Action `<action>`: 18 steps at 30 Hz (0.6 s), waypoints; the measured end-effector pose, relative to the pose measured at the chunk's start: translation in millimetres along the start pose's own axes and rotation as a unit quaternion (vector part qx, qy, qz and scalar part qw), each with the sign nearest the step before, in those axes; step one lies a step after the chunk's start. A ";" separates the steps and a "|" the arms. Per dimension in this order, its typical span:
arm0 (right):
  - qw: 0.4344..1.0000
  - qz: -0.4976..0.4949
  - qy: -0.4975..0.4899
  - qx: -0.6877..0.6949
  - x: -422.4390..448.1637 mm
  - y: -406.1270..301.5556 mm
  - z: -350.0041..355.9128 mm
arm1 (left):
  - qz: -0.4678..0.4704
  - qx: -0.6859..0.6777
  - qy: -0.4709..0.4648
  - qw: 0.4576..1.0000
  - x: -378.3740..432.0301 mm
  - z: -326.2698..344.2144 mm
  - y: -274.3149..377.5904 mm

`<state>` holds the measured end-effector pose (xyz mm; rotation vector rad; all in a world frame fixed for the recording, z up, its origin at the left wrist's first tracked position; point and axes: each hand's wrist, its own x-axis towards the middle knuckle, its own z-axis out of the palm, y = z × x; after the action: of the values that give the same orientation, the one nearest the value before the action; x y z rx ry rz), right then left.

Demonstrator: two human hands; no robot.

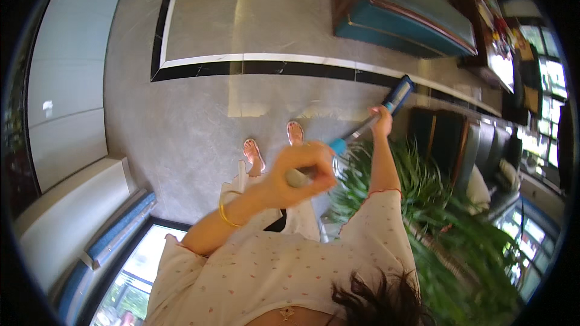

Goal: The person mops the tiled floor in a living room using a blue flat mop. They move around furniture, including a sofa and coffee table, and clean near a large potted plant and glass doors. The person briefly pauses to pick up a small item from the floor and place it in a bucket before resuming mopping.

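A flat mop with a blue head slants from the middle of the view to the upper right. My left hand, slightly blurred and with a gold bangle at its wrist, is closed around the grey handle end. Past it show a turquoise collar and a dark and silver shaft. My right hand grips the shaft low down, close beside the head. Whether the head touches the floor cannot be told. Both my feet, in sandals, stand on the grey tiled floor.
Leafy green plants crowd my right side, near dark seating with pale cushions. A teal and brown upholstered piece of furniture stands ahead on the right. Pale cabinet panels and a blue-topped ledge lie left. A black and white border crosses the floor.
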<state>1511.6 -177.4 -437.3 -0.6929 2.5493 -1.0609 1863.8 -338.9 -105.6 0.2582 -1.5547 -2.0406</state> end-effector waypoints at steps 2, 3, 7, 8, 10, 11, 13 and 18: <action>0.997 -0.069 0.020 0.025 28.0 18.3 3.9 | -0.017 0.041 0.006 0.999 14.6 10.0 -7.7; 0.976 -0.178 0.056 -0.109 28.3 -20.3 5.8 | -0.022 0.081 0.034 0.996 14.4 8.8 -7.3; 0.981 -0.182 -0.035 0.060 49.3 22.2 61.5 | -0.091 0.002 0.157 0.983 4.0 -21.7 20.1; 0.933 -0.352 0.032 -0.060 29.0 -36.1 83.8 | -0.075 0.042 0.217 0.972 -11.6 -38.8 23.5; 0.954 -0.291 -0.061 -0.040 -1.9 -95.8 113.8 | -0.024 0.104 0.266 0.958 -44.4 -74.9 49.3; 0.940 -0.300 -0.155 -0.056 -16.3 -115.7 127.3 | 0.009 0.137 0.277 0.951 -61.9 -92.8 67.1; 0.918 -0.306 -0.234 -0.090 -70.0 -215.4 149.4 | 0.061 0.157 0.300 0.939 -112.5 -123.5 115.1; 0.868 -0.409 -0.278 0.045 -223.2 -342.8 228.8 | 0.178 0.167 0.354 0.903 -250.4 -136.0 249.0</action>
<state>1908.5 -401.2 -327.5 -1.8310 1.6831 -0.9702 2212.0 -361.1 40.8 0.7016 -1.3307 -1.1853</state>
